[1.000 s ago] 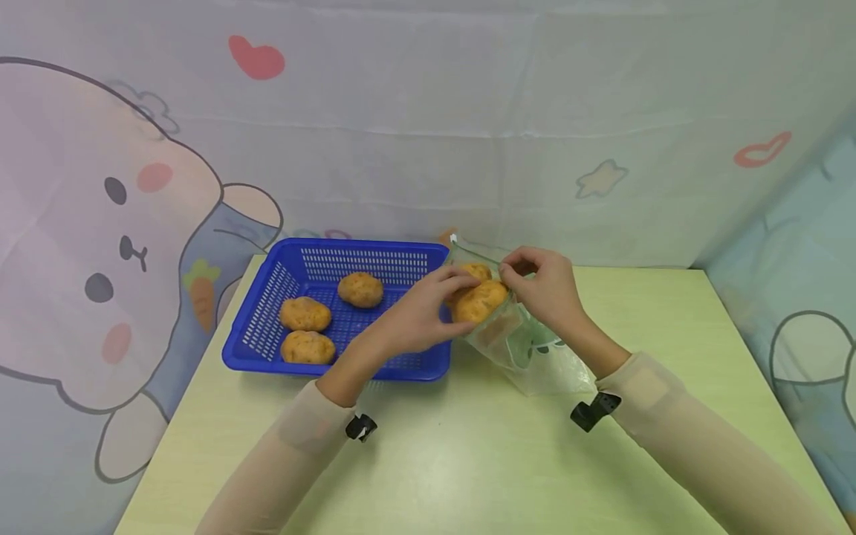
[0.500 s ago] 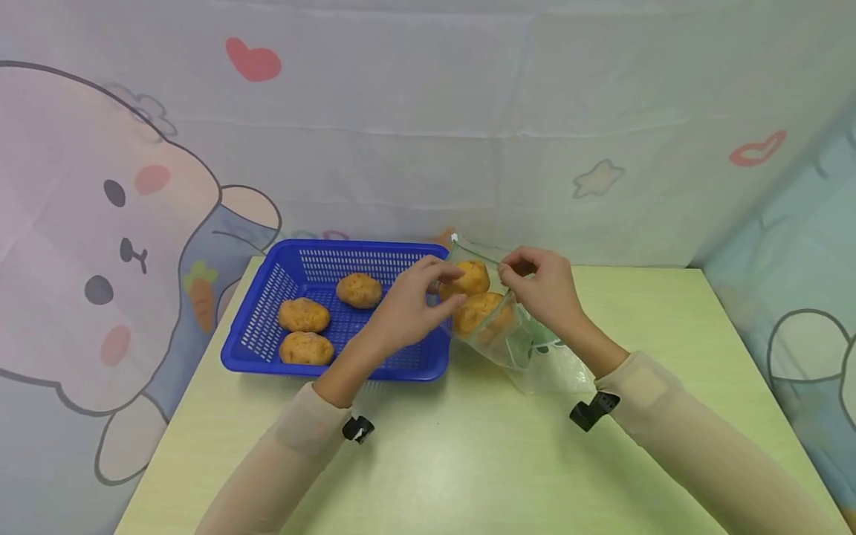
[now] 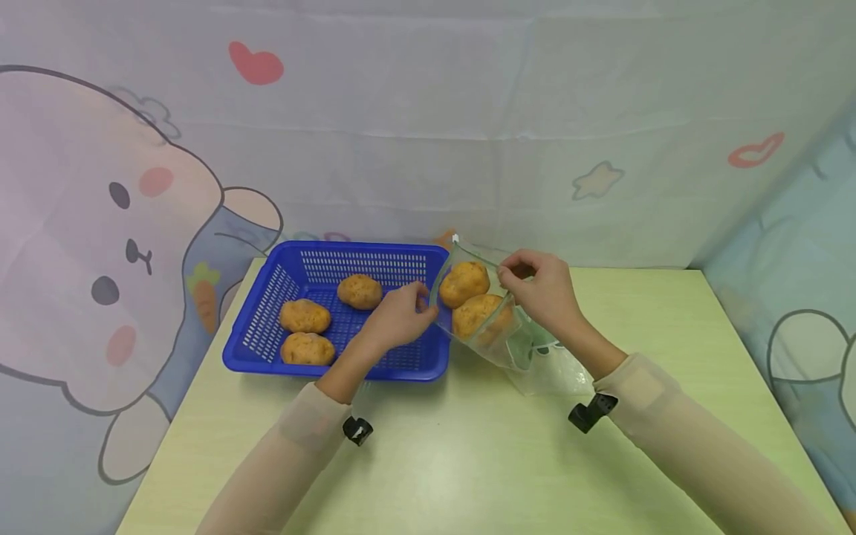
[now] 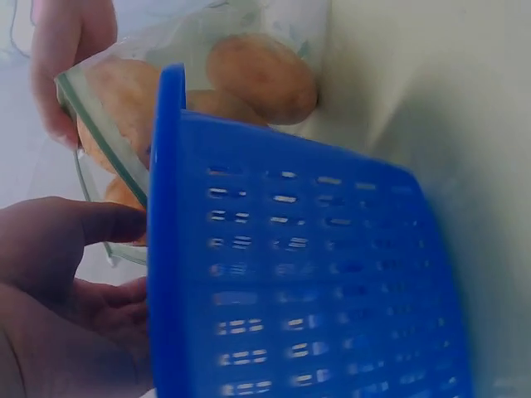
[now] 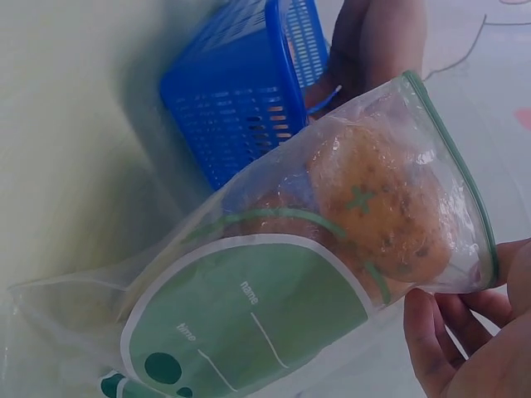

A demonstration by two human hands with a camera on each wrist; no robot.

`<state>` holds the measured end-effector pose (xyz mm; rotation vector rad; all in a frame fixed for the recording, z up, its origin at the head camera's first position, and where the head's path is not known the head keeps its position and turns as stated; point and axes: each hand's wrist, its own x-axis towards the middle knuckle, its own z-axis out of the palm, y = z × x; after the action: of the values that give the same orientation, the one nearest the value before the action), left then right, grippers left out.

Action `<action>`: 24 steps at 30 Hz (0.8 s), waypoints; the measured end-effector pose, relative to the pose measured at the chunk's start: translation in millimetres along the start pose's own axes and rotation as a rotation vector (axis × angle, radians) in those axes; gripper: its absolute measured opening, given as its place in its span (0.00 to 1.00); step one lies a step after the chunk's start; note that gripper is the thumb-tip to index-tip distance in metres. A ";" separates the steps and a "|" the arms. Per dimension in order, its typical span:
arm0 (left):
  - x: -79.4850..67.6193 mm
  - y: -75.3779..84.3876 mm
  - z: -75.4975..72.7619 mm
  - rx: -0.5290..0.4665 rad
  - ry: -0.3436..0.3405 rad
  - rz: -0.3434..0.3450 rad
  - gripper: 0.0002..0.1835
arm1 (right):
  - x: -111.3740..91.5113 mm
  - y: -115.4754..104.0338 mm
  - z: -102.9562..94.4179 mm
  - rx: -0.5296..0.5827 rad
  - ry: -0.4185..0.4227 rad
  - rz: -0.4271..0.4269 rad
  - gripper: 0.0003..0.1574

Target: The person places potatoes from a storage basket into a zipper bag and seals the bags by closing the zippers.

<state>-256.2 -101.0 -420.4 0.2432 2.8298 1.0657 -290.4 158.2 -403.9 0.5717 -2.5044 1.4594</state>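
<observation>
My right hand (image 3: 543,290) pinches the green-edged rim of a clear zip bag (image 3: 563,371), holding its mouth open. Two potatoes show at the mouth, an upper potato (image 3: 464,284) and a lower potato (image 3: 478,316). Deeper in the bag, the left wrist view shows another potato (image 4: 261,79). My left hand (image 3: 396,316) is over the right part of the blue basket (image 3: 230,357), its thumb at the bag's left rim. Its fingers are loosely bent and apart from the thumb, with no potato in them; the basket rim partly hides them in the left wrist view.
Three potatoes lie in the basket: a back potato (image 3: 360,291), a middle potato (image 3: 305,316) and a front potato (image 3: 307,348). Basket and bag stand side by side on a pale green table (image 3: 461,461). A printed cloth (image 3: 401,171) hangs behind them.
My left hand has let go of a potato in the bag's mouth and drawn back left to the rim. The lower potato has settled slightly inside. My right hand has stayed at the rim.
</observation>
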 end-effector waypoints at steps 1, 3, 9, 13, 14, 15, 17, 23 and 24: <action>0.9 -1.3 0.7 -0.035 -0.019 -0.005 0.20 | -0.4 0.0 -0.5 0.001 -0.001 0.001 0.07; 3.2 -3.5 1.7 -0.101 -0.044 -0.014 0.18 | -0.9 -0.3 -1.8 -0.003 -0.003 0.006 0.07; 10.5 1.2 -6.9 -0.257 -0.027 0.003 0.12 | -0.7 -0.4 -13.1 -0.009 0.022 0.022 0.07; 14.2 17.7 -22.7 -0.327 0.003 0.044 0.12 | -1.0 1.7 -27.4 -0.007 0.050 0.036 0.08; 14.6 23.0 -27.3 -0.340 0.011 0.053 0.13 | -1.1 2.2 -31.4 -0.003 0.053 0.043 0.08; 15.2 28.2 -31.5 -0.350 0.022 0.066 0.13 | -1.1 2.4 -35.5 0.000 0.055 0.051 0.09; 16.7 39.0 -39.3 -0.379 0.035 0.089 0.14 | -1.1 1.6 -44.1 0.014 0.057 0.067 0.09; 21.1 73.8 -57.4 -0.407 0.051 0.119 0.12 | 2.9 -14.1 -70.9 0.108 0.072 0.114 0.10; 21.8 79.2 -59.9 -0.410 0.055 0.124 0.12 | 4.5 -17.0 -75.2 0.129 0.078 0.117 0.10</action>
<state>-278.2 -76.8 -324.1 0.3561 2.5872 1.6661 -289.8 214.8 -351.3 0.3860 -2.4340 1.6609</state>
